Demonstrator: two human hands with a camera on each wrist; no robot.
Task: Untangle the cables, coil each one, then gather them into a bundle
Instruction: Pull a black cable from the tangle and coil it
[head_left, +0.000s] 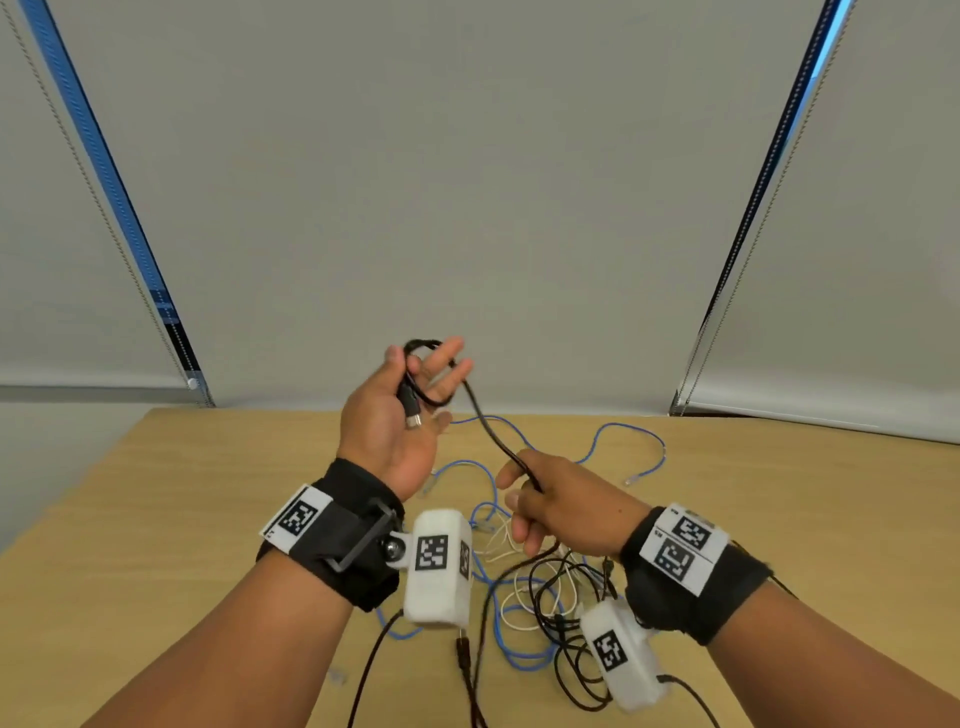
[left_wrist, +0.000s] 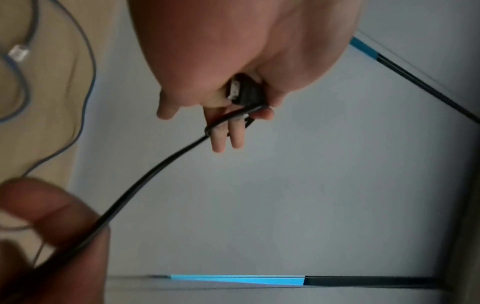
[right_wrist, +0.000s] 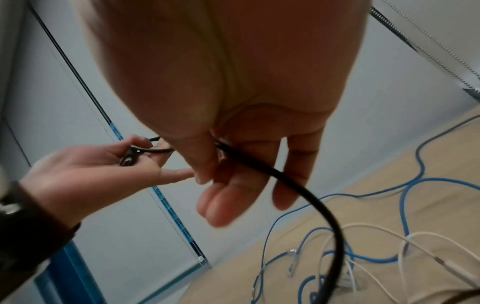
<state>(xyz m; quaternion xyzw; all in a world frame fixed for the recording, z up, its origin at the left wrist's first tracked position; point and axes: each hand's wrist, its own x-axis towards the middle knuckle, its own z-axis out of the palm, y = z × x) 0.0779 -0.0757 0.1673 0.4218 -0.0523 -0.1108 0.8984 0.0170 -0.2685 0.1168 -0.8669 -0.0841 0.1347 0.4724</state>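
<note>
My left hand is raised above the table's far edge, palm toward me. Its thumb pins the USB plug of a black cable, and a loop of that cable runs round its fingers. In the left wrist view the plug sits between thumb and fingers, with the black cable running down to my right hand. Lower and to the right, my right hand pinches the same cable. Below that hand the black cable drops into the tangle.
A blue cable, a white cable and more black cable lie tangled on the wooden table under my wrists. Grey window blinds stand behind the table.
</note>
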